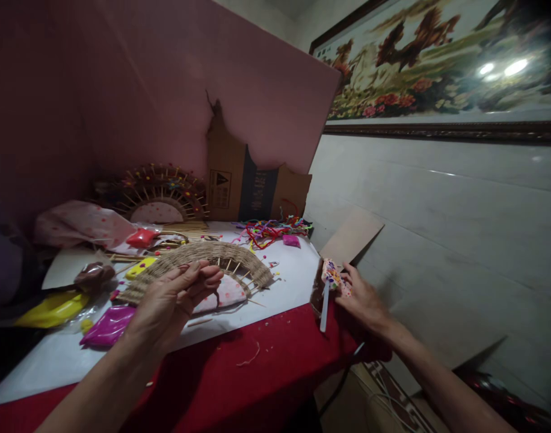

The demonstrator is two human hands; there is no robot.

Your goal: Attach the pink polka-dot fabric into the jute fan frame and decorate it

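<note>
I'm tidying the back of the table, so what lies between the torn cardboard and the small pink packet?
A tangle of colourful strands lies between the torn cardboard and the small pink packet, as the head view shows.

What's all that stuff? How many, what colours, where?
Curved woven band: one, tan, centre.
Beaded stick fan: one, multicoloured, back left.
Plastic packets: two yellow, left; two magenta, front left, back right; one red, back left.
Lumpy packet: one, brown, left.
Spotted cloth: one, pale pink, back left.
Torn cardboard: one, brown, against pink wall.
Tangled strands: many, multicoloured, back right.
Flat board: one, beige, right.
Framed horse picture: one, multicoloured, upper right.
Flat sheet: one, white, under woven band.
Tablecloth: one, red, front.
Speckled tool: one, multicoloured, right.
Left hand: one, bare, over woven band.
Right hand: one, bare, at speckled tool.
</note>
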